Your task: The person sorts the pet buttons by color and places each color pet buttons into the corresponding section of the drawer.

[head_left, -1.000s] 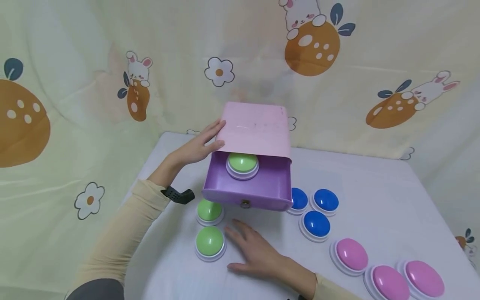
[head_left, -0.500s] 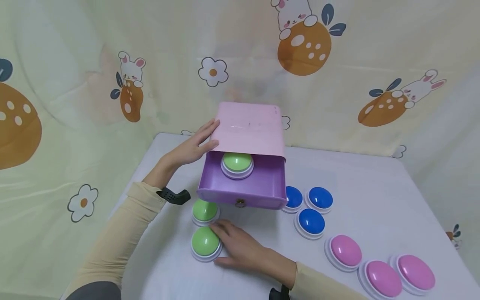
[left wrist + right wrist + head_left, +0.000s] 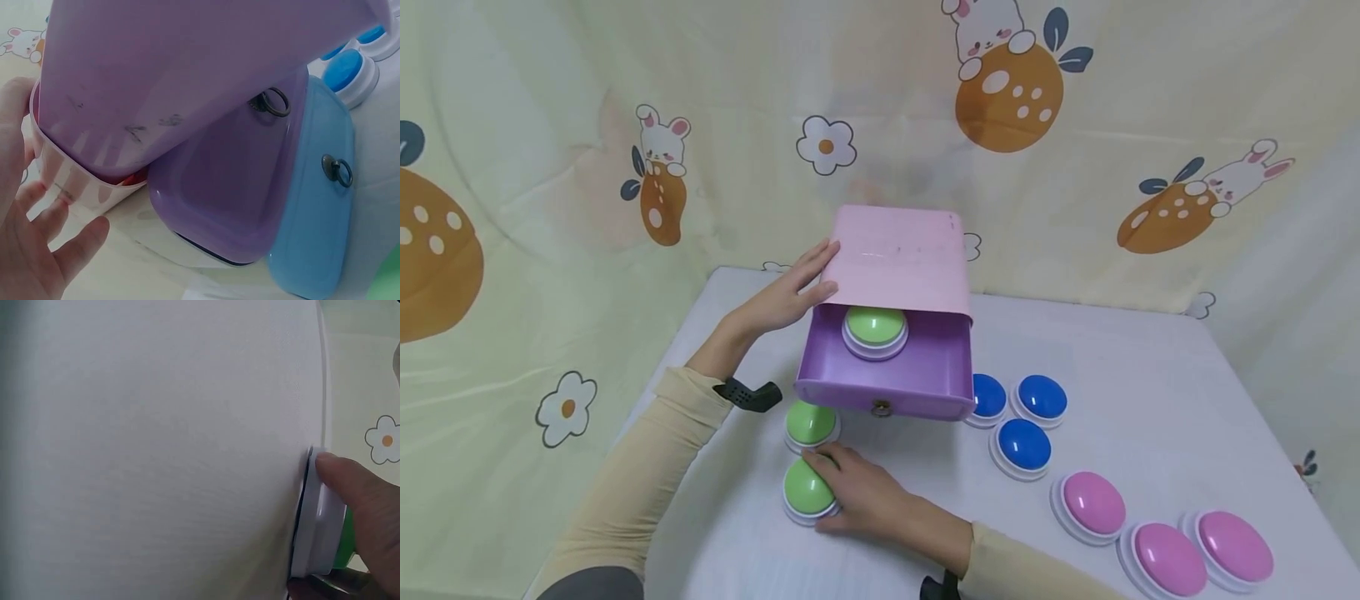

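Note:
A small drawer cabinet stands on the table, its pink top over a pulled-out purple drawer. Inside that drawer, at the back left, sits a green dome push button on a white base. My left hand rests along the left side of the pink top, fingers extended. In front of the cabinet, my right hand grips the nearer green push button by its white base, thumb on the rim in the right wrist view. Another green button lies just behind it.
Several more buttons lie to the right: blue ones near the cabinet, pink ones closer to me. Below the pulled-out drawer, the left wrist view shows a shut purple drawer and a blue drawer with ring pulls.
My right hand has moved left onto the nearer green button and now grips it. The left hand has stayed on the cabinet; the head view has shifted slightly.

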`<state>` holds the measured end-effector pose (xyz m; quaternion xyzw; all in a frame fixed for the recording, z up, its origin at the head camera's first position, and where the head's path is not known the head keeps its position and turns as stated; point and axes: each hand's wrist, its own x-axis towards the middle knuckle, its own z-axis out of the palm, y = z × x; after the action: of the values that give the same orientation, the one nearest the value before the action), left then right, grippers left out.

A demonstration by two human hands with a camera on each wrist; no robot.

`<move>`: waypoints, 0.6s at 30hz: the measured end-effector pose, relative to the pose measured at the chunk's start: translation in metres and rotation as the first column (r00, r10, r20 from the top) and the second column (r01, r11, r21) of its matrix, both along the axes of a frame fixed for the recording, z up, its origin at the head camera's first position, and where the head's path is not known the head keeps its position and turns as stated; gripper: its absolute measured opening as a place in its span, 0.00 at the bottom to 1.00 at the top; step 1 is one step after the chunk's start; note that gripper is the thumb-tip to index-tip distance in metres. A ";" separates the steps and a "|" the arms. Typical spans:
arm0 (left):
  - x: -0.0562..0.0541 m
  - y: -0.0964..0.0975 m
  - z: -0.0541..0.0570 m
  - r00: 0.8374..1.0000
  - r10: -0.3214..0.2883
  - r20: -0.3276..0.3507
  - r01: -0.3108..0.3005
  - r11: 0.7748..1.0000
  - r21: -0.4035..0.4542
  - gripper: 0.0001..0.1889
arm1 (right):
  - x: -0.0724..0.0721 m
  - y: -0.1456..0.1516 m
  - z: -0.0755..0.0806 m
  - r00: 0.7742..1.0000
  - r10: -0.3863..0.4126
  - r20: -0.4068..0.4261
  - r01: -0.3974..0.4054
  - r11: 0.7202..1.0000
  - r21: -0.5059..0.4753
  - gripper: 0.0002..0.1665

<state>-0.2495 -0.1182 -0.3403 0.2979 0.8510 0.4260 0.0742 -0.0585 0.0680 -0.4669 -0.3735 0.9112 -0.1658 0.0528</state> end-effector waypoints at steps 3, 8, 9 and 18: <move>0.001 0.000 0.000 1.000 -0.002 -0.002 0.002 1.000 -0.001 0.37 | 0.000 -0.001 0.000 1.000 -0.006 0.019 0.006 1.000 0.004 0.55; 0.000 -0.001 -0.001 1.000 -0.011 -0.013 0.011 1.000 0.001 0.35 | -0.002 -0.002 0.000 0.999 -0.007 0.037 0.007 1.000 0.009 0.56; 0.000 -0.001 -0.002 1.000 -0.012 -0.013 0.012 1.000 0.001 0.35 | -0.002 -0.002 0.000 0.999 -0.008 0.040 0.008 1.000 0.009 0.56; 0.008 0.004 0.010 1.000 -0.013 -0.002 0.013 1.000 -0.002 0.34 | -0.001 0.006 0.001 0.997 -0.010 0.071 0.013 0.999 -0.044 0.55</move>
<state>-0.2413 -0.1138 -0.3301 0.3040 0.8494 0.4245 0.0764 -0.0592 0.0744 -0.4659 -0.3632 0.9069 -0.1993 0.0761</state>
